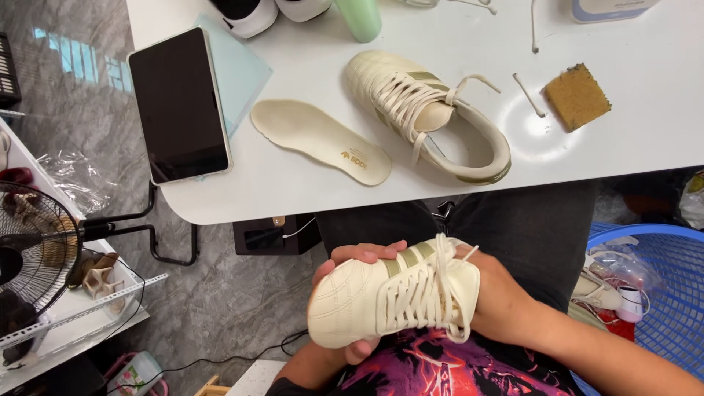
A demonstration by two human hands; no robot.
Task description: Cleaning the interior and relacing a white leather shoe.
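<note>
I hold a cream sneaker [381,297] with olive stripes and white laces over my lap, its toe pointing left and its laced top facing me. My left hand [357,254] cups the toe half from beneath, fingers over the far side and thumb at the near edge. My right hand [500,302] grips the heel end. The matching sneaker [440,121] lies on the white table [293,198] beyond, beside a loose cream insole [323,139].
A dark tablet [180,103] rests on a pale blue sheet [242,70] at the table's left. A brown sponge [577,97] and loose laces lie at the right, a green bottle [359,18] at the back. A blue basket [660,293] stands to my right, a fan [29,257] to my left.
</note>
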